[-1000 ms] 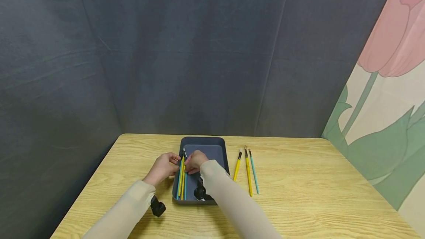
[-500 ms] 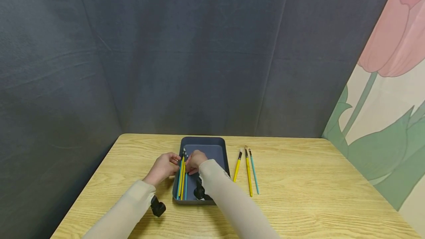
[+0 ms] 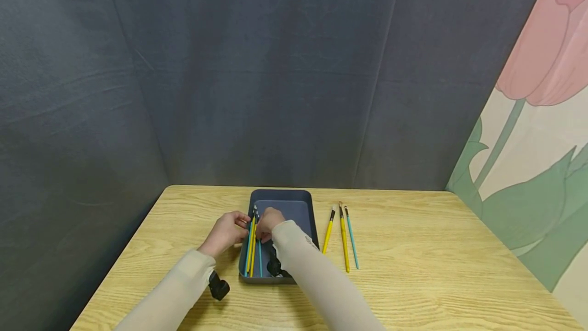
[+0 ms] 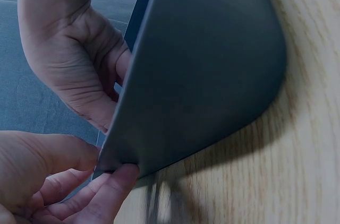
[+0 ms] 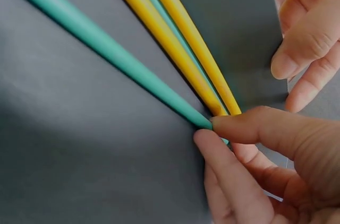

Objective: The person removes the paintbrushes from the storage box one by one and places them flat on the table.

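Note:
A dark grey tray (image 3: 294, 211) lies on the table. My left hand (image 3: 225, 231) grips its left wall, thumb at the rim and fingers against the outside, as the left wrist view shows. Inside the tray my right hand (image 3: 271, 221) pinches a teal paintbrush (image 5: 122, 62) between thumb and fingers. Left of that brush lie two yellow paintbrushes (image 5: 164, 38) with another teal one (image 5: 172, 25) between them in the right wrist view. The held brush slants away from these at its near end. Its bristle end is partly hidden behind my right hand in the head view.
To the right of the tray, three more paintbrushes lie on the wooden table (image 3: 436, 249): a short yellow one (image 3: 328, 229), a longer yellow one (image 3: 344, 244) and a teal one (image 3: 351, 239). A dark curtain (image 3: 275, 75) hangs behind the table.
The near end of the pinched teal paintbrush has swung slightly right, away from the yellow ones. My right hand has shifted very little; the left hand stays put.

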